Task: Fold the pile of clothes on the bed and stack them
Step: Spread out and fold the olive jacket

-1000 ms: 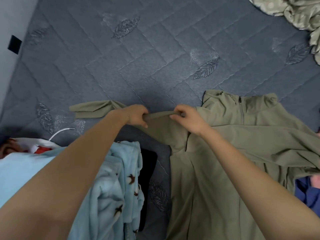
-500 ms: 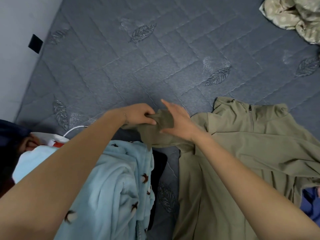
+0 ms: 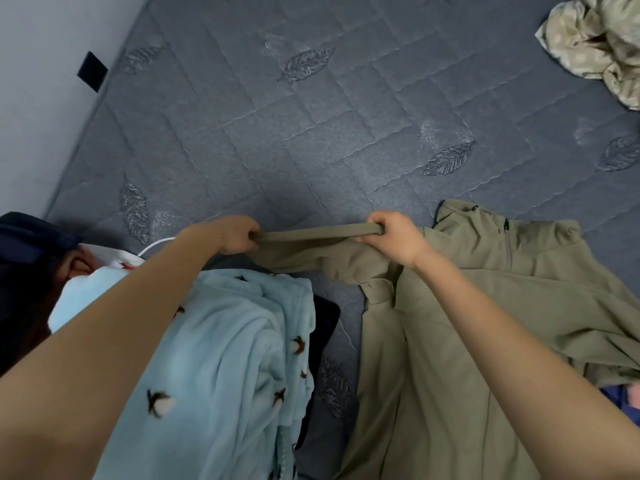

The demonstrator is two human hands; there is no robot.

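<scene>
An olive-green zip jacket point(image 3: 491, 306) lies spread on the grey quilted bed point(image 3: 311, 126), collar toward the far side. Its left sleeve point(image 3: 315, 233) is stretched taut between my hands. My left hand point(image 3: 239, 233) grips the sleeve's cuff end, and my right hand point(image 3: 391, 233) grips the sleeve near the shoulder. Below my left arm lies a pile with a light-blue fleece garment point(image 3: 235, 358) printed with small brown and white motifs.
A crumpled cream dotted cloth point(image 3: 595, 43) sits at the far right corner. Dark and white items with a white cord point(image 3: 152, 245) lie at the left by the wall point(image 3: 41, 98). A blue and pink item point(image 3: 623, 396) peeks in at the right edge.
The sleeve was bunched between my hands half a second ago; now my hands have moved apart and pulled it straight and taut.
</scene>
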